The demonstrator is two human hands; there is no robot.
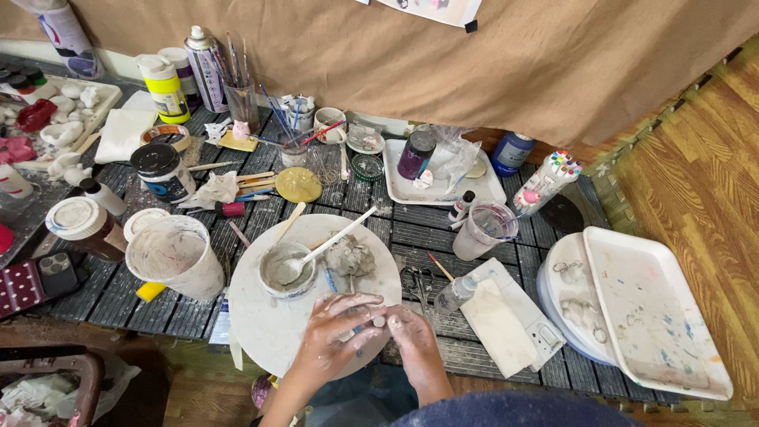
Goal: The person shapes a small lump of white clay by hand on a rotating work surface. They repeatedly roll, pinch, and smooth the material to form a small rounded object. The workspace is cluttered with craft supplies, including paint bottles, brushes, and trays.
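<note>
Obs., head view. Your work surface is a round white marble-look board (269, 316) lying on the dark slatted mat (411, 229). Behind it to your left stands a large clay-smeared white plastic tub (175, 257); at your right sits a white rectangular tray (656, 316), paint-flecked, resting on a round white basin.

On the board: a small ceramic bowl of grey slip (286, 270) with two pale sticks leaning in it, and just beside it a rough lump of grey clay (349, 257), apart from your hands.

Risks, as judged from the layout: the leaning sticks give the bowl leverage, so a nudge from your left forearm could tip slip across the board. The clear plastic cup (484, 231) near your right elbow could go over on a wide reach. The board overhangs the mat's near edge; heavy downward pressure there might rock it. Wet clay on your fingers makes any small piece prone to slipping.

Hands: left hand (336, 332) and right hand (411, 336) are pressed together at the board's near edge, fingers curled, both coated in grey clay. Between them you pinch a small pale clay piece (379, 321); its shape is mostly hidden, possibly a short roll
</note>
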